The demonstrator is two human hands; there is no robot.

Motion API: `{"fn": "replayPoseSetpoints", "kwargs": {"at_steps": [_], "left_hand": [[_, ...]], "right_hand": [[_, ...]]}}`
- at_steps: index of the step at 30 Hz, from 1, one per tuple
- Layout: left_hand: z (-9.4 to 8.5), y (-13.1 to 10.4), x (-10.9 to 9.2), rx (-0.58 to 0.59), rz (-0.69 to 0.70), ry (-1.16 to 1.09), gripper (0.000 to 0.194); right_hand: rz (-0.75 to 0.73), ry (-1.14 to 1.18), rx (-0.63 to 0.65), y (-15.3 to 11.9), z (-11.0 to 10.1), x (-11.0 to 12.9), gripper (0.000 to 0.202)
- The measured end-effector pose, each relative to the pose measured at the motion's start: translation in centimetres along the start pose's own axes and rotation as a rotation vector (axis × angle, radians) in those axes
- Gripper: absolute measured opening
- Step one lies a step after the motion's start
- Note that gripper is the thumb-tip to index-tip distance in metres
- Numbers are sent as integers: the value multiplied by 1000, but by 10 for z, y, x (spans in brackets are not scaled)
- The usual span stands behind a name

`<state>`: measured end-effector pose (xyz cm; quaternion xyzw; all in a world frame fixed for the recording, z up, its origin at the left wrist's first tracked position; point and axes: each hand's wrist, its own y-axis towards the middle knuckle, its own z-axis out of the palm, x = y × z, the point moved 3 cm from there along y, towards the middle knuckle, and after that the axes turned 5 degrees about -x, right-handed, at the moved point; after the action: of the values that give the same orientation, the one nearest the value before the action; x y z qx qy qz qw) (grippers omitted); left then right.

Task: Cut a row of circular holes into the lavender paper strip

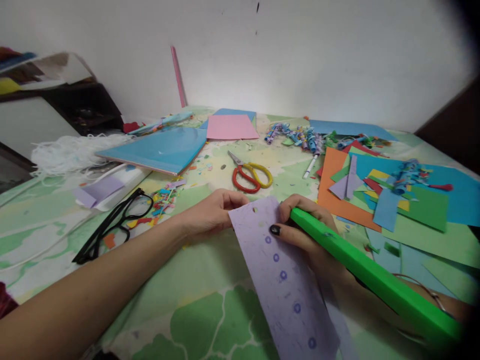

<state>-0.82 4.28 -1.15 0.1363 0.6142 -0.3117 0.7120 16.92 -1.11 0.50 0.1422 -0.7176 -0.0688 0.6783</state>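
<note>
A purple paper strip [273, 270] with a row of small ringed dots slants toward me over the table. A small hole with another colour showing through sits near its top corner. My left hand [210, 212] is closed at the strip's upper left edge, its fingertips partly hidden behind the paper. My right hand [311, 235] pinches the strip's right edge, thumb on top. A long bright green bar-shaped tool [360, 260] lies along the same hand, its end by the index finger; its exact kind is unclear. Beyond my hands lie scissors [250, 175] with red and yellow handles.
Black glasses [112, 225] and paper scraps [163, 202] lie left, near a blue folder [161, 147] and white yarn [75, 152]. Pink paper [231, 127] lies at the back. Rolled paper pieces [296, 136] and stacked coloured sheets [423, 210] lie right. A wall [300, 60] stands behind.
</note>
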Motion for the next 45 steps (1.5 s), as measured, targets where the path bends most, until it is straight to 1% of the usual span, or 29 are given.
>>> {"fn": "replayPoseSetpoints", "kwargs": {"at_steps": [4,9,14,16,18,23,25,27,29,31,33,34,36,37,38,39,40,42,45], "left_hand": [[3,-2,-1,-21,-9,7,20],[-3,1,-3,-124,50,21,20],[-11,3,-5,-211,97,80,16],[-12,4,-7,-243,123,111,16],[-13,4,-10,-274,155,146,17],[-16,3,-14,-393,263,282,22],[-16,2,-16,-427,318,359,21],[-14,-1,-19,-430,384,453,16],[-7,-4,-20,-409,466,570,16],[5,-10,-20,-360,568,703,18],[24,-19,-16,-254,682,829,18],[36,-24,-13,-167,733,881,18],[62,-35,-3,30,808,950,18],[74,-41,3,91,835,974,20],[84,-46,8,144,870,1024,28],[94,-50,14,188,950,1195,43],[100,-52,20,206,957,1328,57],[106,-52,30,271,920,1516,74],[105,-48,39,343,870,1609,80]], "right_hand": [[-24,-17,-5,1,-1,0,16],[-109,-149,-83,3,-6,-3,17],[-150,-261,-156,13,-20,-10,15],[-140,-301,-150,20,-26,-11,13],[-96,-346,-89,26,-31,-13,11],[27,-488,197,34,-36,-14,11],[64,-549,266,34,-38,-13,13],[79,-607,328,34,-40,-12,16],[60,-652,408,33,-41,-11,17],[34,-671,495,32,-43,-9,17],[53,-634,545,32,-49,-8,16],[75,-602,542,32,-52,-7,15],[121,-546,496,35,-61,-7,11],[144,-511,451,37,-65,-6,10],[160,-473,409,38,-68,-6,10],[176,-403,354,40,-70,-5,13],[188,-328,300,41,-71,-5,16],[198,-190,228,41,-69,-6,23],[258,-83,225,35,-59,-15,31]]}}
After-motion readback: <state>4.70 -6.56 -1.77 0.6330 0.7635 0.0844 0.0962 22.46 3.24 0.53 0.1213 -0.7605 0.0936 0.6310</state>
